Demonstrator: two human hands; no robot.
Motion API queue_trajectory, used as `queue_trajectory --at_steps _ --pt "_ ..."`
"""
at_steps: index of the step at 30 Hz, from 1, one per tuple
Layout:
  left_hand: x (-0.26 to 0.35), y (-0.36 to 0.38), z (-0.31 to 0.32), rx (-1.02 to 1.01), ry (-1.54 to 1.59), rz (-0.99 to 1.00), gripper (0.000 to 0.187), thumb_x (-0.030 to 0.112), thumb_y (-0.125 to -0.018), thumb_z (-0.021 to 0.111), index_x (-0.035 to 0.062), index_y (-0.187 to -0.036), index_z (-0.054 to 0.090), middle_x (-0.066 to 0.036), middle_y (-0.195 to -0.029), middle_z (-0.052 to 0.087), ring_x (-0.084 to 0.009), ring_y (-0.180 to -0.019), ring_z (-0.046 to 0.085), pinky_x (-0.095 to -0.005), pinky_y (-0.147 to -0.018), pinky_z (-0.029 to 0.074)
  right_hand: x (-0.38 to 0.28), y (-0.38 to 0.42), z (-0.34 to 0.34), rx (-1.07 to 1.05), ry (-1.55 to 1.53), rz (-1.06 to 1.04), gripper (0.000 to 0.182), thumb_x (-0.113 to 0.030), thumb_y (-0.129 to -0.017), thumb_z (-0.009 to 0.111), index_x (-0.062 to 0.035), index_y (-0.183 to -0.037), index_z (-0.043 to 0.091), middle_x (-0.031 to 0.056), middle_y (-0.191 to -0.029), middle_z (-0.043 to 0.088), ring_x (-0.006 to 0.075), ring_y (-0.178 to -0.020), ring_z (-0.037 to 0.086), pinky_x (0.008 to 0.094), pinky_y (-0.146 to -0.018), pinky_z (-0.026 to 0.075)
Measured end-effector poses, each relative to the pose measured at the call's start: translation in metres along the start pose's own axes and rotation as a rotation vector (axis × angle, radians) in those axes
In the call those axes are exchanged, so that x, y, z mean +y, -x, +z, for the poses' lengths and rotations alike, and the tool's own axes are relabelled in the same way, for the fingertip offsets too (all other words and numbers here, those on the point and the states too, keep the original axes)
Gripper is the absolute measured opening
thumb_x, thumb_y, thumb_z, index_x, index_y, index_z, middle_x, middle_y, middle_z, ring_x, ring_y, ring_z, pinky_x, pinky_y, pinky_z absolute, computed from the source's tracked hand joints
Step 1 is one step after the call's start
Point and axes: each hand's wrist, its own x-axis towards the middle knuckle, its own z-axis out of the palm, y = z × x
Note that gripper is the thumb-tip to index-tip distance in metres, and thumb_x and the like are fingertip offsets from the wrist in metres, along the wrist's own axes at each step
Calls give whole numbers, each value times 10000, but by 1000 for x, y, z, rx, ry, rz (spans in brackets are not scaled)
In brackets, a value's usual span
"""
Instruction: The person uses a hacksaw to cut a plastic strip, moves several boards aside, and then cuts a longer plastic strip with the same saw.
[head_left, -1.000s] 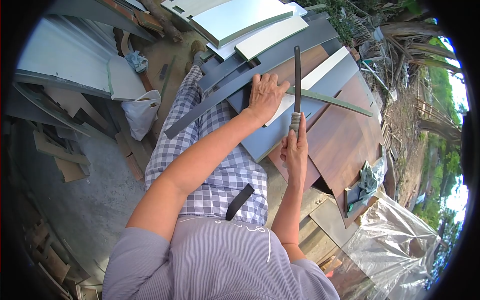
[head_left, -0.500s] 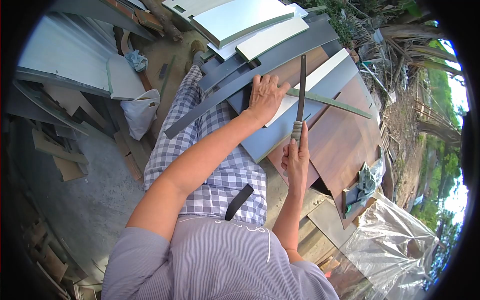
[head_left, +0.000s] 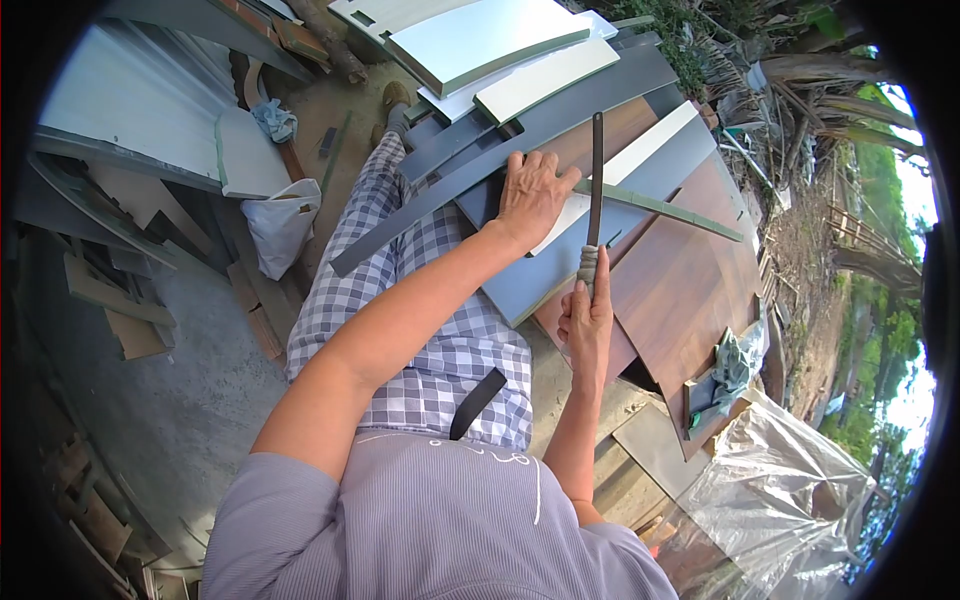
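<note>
My left hand (head_left: pixel 535 203) presses down at the end of a green bamboo strip (head_left: pixel 675 208), fingers curled over it. The strip slants away to the right across the stacked boards. In my right hand (head_left: pixel 587 325) is a narrow, dark hacksaw blade (head_left: pixel 597 175) with a wrapped grey handle, the forefinger stretched along it. The blade points away from me and crosses the strip just right of my left hand. Under both lie a blue-grey board (head_left: pixel 552 268), a white board (head_left: pixel 650 148) and a brown wood-grain panel (head_left: pixel 700 275).
White and grey boards (head_left: pixel 485 45) are stacked beyond my hands. To the left stand a white plastic bag (head_left: pixel 282 228) and a large pale panel (head_left: pixel 130 110). A crumpled cloth (head_left: pixel 738 362) and clear plastic sheeting (head_left: pixel 780 470) lie at the right.
My right hand and the blade have shifted slightly left, and the blade looks more edge-on. My left hand and the bamboo strip have stayed nearly in place.
</note>
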Motion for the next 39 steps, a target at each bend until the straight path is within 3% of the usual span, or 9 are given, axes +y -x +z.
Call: queue_trajectory --at_steps 31,39 --pt "0 0 0 -2 13 -5 145 133 -839 629 139 -984 626 -71 -897 560 -242 -949 559 -410 -819 348 -8 -19 9 2 21 -18 537 -173 -1029 424 -278 -1528 254 -31 -682 421 21 -472 328 191 -394 270" --pt "0 0 0 0 18 -7 130 129 -839 628 138 -969 627 -71 -897 560 -240 -948 560 -406 -816 350 -5 -5 3 55 165 2 543 -163 -1019 421 -320 -1518 273 -42 -662 406 22 -486 337 191 -403 286"
